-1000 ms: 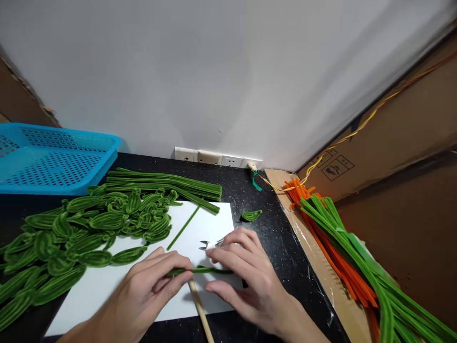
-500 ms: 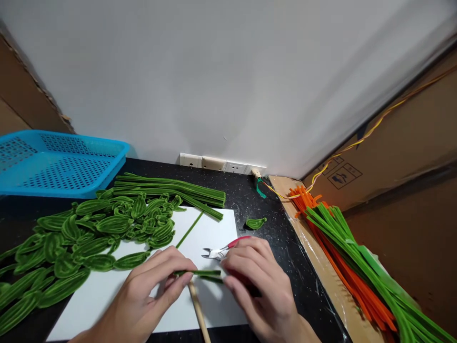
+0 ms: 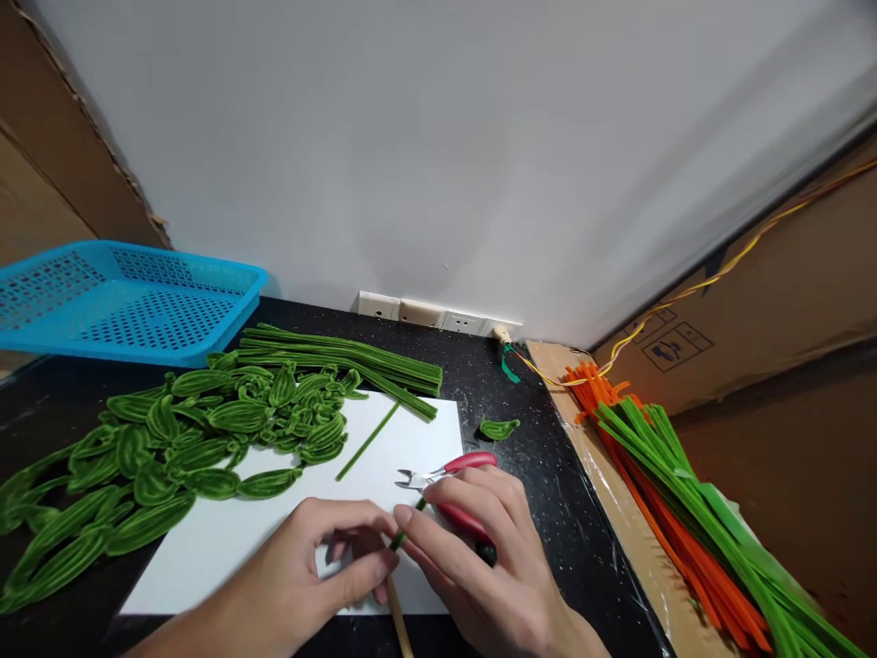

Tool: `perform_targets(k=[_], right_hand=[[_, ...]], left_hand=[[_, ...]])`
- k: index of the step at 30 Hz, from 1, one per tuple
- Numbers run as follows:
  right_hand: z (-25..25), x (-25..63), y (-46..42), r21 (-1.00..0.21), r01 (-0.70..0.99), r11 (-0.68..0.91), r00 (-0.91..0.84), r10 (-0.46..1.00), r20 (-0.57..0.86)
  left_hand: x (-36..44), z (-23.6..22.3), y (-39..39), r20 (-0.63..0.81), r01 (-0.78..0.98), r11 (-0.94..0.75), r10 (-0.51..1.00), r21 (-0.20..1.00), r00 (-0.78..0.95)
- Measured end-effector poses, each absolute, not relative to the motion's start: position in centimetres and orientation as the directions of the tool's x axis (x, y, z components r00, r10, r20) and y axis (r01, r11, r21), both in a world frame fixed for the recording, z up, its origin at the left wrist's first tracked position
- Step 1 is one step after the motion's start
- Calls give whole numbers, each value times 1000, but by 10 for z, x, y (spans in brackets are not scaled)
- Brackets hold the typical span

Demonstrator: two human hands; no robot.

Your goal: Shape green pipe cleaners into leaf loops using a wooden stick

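My left hand (image 3: 308,562) pinches a short green pipe cleaner (image 3: 398,540) between thumb and fingers. My right hand (image 3: 490,557) meets it from the other side, its fingertips closed around the upper end of that piece. A thin wooden stick (image 3: 397,617) runs down from beneath my left fingertips; whether they grip it is hidden. Red-handled wire cutters (image 3: 472,461) lie on the white paper (image 3: 425,434), jaws apart, partly covered by my right hand. A loose green pipe cleaner strip (image 3: 366,443) lies on the paper beyond my hands.
Looped green pipe cleaner leaves (image 3: 239,418) are heaped at left, below a green pipe cleaner bundle (image 3: 343,356) and a blue basket (image 3: 147,320). A single leaf (image 3: 499,429) lies right of the paper. Orange strips (image 3: 675,539) and bright green strips (image 3: 692,493) rest on cardboard.
The short pipe cleaner has turned from lying crosswise to slanting upward. My right fingers have come in to meet my left ones, showing more of the cutters. The view has shifted slightly.
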State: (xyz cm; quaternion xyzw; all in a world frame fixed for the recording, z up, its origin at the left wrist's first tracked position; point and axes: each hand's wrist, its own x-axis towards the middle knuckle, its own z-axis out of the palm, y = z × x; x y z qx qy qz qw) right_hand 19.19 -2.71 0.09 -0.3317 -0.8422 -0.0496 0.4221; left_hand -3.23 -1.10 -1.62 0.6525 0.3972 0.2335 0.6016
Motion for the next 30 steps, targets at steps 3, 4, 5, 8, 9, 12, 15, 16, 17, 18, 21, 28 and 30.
perform_targets(k=[3,4,5,8,9,12,15,16,17,18,21,28,30], right_hand=[[1,190,-28,-228,538,811,-440,501,746],[1,189,-29,-246,512,823,-450,501,739],[1,188,-29,-263,487,832,-462,502,731],[0,185,-29,-296,461,837,-500,520,692],[-1,184,-29,-304,462,833,-509,530,678],[-4,181,-29,-342,457,821,-513,558,652],[-4,178,-30,-384,469,795,-492,597,634],[-3,178,-31,-401,475,783,-483,613,625],[-3,178,-31,-422,476,771,-475,630,615],[-2,178,-32,-447,474,759,-470,647,600],[-1,180,-33,-506,477,719,-438,693,573],[0,182,-32,-556,443,703,-445,711,545],[1,180,-31,-574,409,709,-459,704,542]], left_hand=[[-30,-9,-10,-232,138,187,758,973,610],[-30,-9,-11,-234,111,212,751,971,617],[-31,-9,-11,-232,92,225,748,970,622],[-38,-20,-18,-231,100,214,770,972,595],[-41,-25,-20,-230,118,197,807,973,544],[-46,-36,-24,-225,163,170,876,972,427],[-43,-33,-19,-164,77,146,857,986,489],[-41,-29,-17,-125,30,128,838,991,531],[-39,-26,-14,-102,-5,126,825,992,556],[-37,-23,-12,-80,-31,120,812,992,577],[-34,-18,-10,-51,-80,117,820,990,571],[-36,-18,-12,-41,-117,137,803,984,595],[-36,-18,-12,-34,-120,130,806,984,591]])
